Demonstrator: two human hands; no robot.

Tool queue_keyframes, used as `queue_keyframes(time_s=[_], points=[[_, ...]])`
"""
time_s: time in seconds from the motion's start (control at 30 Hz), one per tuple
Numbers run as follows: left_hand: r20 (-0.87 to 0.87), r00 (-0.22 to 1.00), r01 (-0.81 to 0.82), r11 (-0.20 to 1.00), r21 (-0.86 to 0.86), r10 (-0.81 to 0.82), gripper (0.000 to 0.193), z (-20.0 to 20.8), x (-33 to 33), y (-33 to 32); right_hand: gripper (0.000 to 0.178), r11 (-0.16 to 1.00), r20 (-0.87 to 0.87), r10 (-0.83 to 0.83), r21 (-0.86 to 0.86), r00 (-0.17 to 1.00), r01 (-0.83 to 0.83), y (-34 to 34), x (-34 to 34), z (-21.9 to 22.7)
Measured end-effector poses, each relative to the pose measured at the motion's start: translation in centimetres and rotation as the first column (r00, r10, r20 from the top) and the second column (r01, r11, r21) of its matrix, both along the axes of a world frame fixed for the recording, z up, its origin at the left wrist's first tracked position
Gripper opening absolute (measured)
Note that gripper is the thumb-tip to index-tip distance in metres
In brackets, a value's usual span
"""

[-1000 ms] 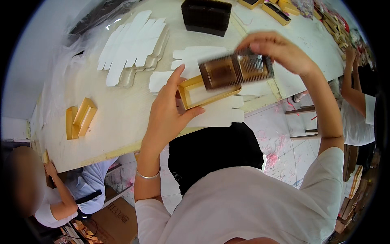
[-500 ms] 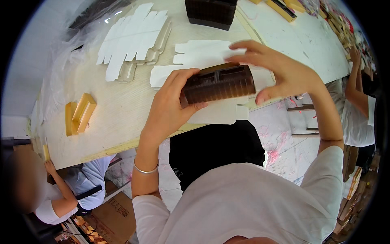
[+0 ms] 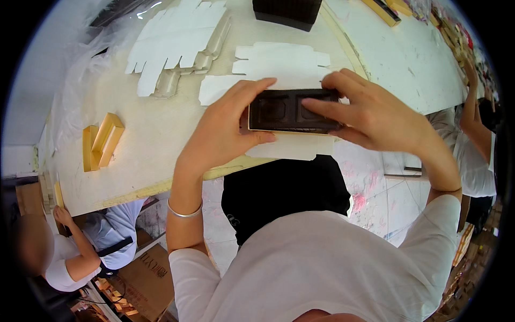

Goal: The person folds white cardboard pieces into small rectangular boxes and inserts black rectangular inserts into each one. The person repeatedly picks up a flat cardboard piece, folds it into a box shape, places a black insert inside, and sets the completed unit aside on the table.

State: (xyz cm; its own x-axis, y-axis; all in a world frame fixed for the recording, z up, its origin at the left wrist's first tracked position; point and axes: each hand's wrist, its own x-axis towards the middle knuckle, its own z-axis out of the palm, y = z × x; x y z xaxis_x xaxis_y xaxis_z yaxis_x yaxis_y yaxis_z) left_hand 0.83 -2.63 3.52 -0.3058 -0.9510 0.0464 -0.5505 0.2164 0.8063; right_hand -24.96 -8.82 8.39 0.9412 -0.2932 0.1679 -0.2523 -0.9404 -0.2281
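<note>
A dark brown plastic tray point(image 3: 276, 110) with two visible hollows faces up inside a narrow gold-edged box point(image 3: 289, 132), over the table's near edge. My left hand point(image 3: 217, 129) is closed round the left end, thumb on the near side and fingers on the far side. At the right end, my right hand point(image 3: 378, 115) grips the tray and box, one finger lying on the tray's top. A flat white card blank point(image 3: 281, 60) with cut flaps lies just behind and partly under my hands.
Flat white card blanks point(image 3: 177, 37) are stacked at the far left. Dark brown trays point(image 3: 287, 12) stand in a pile at the back. Two gold boxes point(image 3: 107, 140) sit on the left of the table point(image 3: 161, 145). Other people are at the left and right, with a cardboard carton point(image 3: 150, 279) lower left.
The brown tray has turned from side-on to facing up, with the box edge around it. My right hand has moved in from the right and closed on its right end.
</note>
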Motion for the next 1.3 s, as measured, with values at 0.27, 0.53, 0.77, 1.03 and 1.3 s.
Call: queue_keyframes(time_s=[0.27, 0.53, 0.77, 1.03, 1.3], points=[[-0.060, 0.998, 0.033, 0.999, 0.006, -0.032, 0.075, -0.4, 0.4, -0.3, 0.046, 0.976, -0.122, 0.120, -0.170, 0.985, -0.140, -1.0, -1.0, -0.6], [-0.074, 0.997, 0.017, 0.997, -0.074, -0.022, 0.069, -0.7, 0.3, -0.2, 0.057, 0.976, -0.042, 0.210, -0.058, 0.977, -0.212, -2.3, -1.2, -2.1], [-0.023, 0.999, 0.030, 0.998, -0.061, -0.032, 0.071, -0.2, 0.1, 0.3, 0.074, 0.974, -0.085, -0.077, -0.219, 0.993, 0.057, 1.7, -1.0, -4.7], [0.380, 0.892, 0.012, 0.828, -0.561, 0.244, 0.085, 1.5, -0.7, 3.4, 0.050, 0.993, 0.140, 0.014, 0.112, 0.990, -0.030, 0.3, -1.5, -3.0], [-0.771, 0.394, 0.222, 0.865, -0.449, -0.501, 0.060, 7.6, -3.2, 10.3, 0.042, 0.292, 0.714, -0.272, -0.577, 0.645, 0.763, -16.9, -6.9, 6.5]])
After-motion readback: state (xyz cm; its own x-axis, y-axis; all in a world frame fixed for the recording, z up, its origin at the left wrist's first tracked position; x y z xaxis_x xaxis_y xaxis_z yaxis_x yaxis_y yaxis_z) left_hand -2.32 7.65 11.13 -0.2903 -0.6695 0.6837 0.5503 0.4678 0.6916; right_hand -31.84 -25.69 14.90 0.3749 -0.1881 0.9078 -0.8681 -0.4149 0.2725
